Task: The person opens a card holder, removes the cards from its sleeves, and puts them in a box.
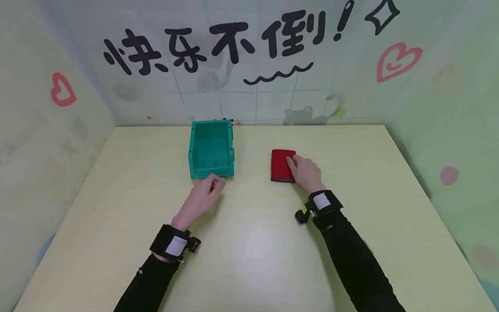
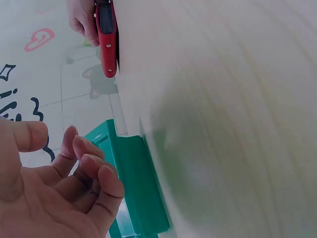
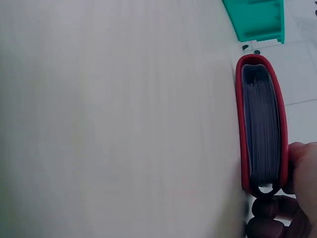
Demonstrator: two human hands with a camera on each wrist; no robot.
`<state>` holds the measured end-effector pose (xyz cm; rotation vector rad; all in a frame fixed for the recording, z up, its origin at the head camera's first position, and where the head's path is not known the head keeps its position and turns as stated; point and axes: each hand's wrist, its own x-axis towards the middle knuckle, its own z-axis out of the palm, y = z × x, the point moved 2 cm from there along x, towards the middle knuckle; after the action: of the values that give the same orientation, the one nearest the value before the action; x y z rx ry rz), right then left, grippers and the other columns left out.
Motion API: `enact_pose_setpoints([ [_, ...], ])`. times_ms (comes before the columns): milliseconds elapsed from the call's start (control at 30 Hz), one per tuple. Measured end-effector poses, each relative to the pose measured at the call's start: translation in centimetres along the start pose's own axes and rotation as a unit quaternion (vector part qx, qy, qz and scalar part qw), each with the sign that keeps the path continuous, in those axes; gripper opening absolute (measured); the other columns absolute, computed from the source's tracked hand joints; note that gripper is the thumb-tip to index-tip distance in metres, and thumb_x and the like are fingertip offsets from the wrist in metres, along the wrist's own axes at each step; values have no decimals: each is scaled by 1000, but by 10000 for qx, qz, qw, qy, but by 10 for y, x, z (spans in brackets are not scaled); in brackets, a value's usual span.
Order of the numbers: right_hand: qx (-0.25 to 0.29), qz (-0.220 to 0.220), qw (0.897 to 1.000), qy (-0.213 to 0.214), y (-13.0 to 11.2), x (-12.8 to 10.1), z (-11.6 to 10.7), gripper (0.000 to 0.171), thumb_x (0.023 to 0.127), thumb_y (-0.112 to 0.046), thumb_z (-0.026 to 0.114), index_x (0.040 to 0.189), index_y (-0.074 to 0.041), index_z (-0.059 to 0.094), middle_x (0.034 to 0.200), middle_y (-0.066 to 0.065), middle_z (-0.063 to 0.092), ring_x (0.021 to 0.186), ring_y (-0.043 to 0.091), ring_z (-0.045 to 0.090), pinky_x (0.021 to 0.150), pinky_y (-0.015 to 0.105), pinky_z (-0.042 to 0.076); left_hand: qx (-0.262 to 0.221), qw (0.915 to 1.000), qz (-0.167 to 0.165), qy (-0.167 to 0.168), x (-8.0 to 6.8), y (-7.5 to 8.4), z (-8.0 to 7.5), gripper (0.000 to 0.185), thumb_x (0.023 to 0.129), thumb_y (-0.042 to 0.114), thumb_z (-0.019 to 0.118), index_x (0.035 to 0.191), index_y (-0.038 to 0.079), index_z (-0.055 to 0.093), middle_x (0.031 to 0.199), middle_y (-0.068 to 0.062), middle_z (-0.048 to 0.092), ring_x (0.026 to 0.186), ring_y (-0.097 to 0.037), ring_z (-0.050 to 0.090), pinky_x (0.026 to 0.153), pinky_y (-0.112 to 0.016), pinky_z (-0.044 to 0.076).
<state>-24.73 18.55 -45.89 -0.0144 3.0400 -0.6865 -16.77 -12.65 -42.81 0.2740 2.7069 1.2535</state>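
Observation:
On the right side of the table lies a red card holder (image 1: 281,165), its stack of clear sleeves (image 3: 262,129) showing end-on in the right wrist view. My right hand (image 1: 307,174) grips its right edge, thumb on the top cover and fingers curled at the side. A green plastic bin (image 1: 212,171) stands toward the back, left of the card holder. Just in front of the bin's near wall is my left hand (image 1: 203,196), its fingers loosely bent and nothing between them. In the left wrist view those fingers (image 2: 110,181) overlap the bin.
The pale wooden table (image 1: 257,242) ends against a printed back wall (image 1: 241,104), close behind the bin. Printed side panels (image 1: 50,143) flank it left and right. Both wrists carry black strapped cameras (image 1: 302,216).

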Motion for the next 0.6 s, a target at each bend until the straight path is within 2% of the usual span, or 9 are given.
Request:
enact_pose_setpoints([
  [167, -19, -159, 9999, -47, -5, -15, 1, 39, 106, -38, 44, 78, -10, 48, 65, 5, 47, 61, 21, 48, 54, 28, 32, -132, 9995, 27, -280, 5, 9, 12, 33, 108, 29, 46, 112, 0, 61, 81, -7, 53, 73, -19, 49, 62, -26, 39],
  [333, 34, -327, 9994, -86, -11, -34, 7, 39, 106, -37, 46, 77, -11, 48, 63, 4, 47, 59, 19, 47, 51, 26, 31, -290, 9977, -108, -608, 7, 17, 25, 33, 107, 30, 47, 115, 1, 61, 86, -8, 53, 76, -20, 49, 64, -27, 39],
  [467, 114, -476, 9988, -40, -17, -50, 14, 39, 105, -36, 48, 75, -12, 48, 60, 3, 46, 55, 18, 46, 50, 25, 30, -400, 9963, -147, -740, 8, 21, 34, 38, 107, 32, 47, 129, 2, 54, 98, -13, 64, 84, -22, 56, 69, -27, 44],
  [600, 155, -596, 9981, -92, -27, -67, 18, 38, 104, -35, 51, 74, -13, 49, 59, 3, 46, 53, 17, 45, 49, 24, 29, -428, 9958, -99, -801, 9, 21, 44, 50, 106, 31, 49, 146, 3, 40, 108, -16, 68, 91, -21, 60, 75, -28, 47],
])
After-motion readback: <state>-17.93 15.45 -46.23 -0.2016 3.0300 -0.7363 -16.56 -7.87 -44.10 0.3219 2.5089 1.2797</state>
